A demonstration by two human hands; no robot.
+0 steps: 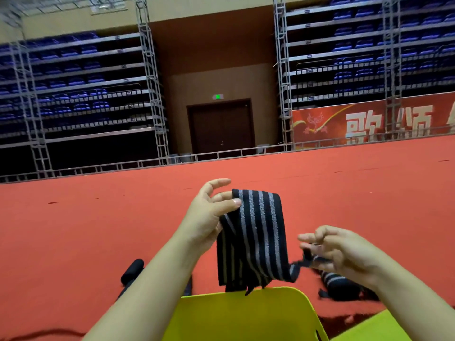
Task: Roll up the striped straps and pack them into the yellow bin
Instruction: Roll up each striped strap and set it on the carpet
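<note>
Head view shows my left hand (208,217) up in front of me, pinching the top of a striped strap (256,237) between thumb and fingers, with my other fingers spread loose. That strap hangs down in folds, and its bottom edge dangles just over the yellow bin (246,316), which sits close to me on the red floor (98,217). My right hand (339,252) is lower and to the side, its fingers curled around the thin dark tail of the strap. I think I am at the start of rolling this one, because it is not wound up at all yet. Next I need to pull it straight, find one end, and turn it over and over into a tight roll, holding it firm so it does not spring open. Then it can go in the bin. Another strap (337,284) lies on the floor under my right hand, and a dark roll (133,270) lies on the floor to my left.
</note>
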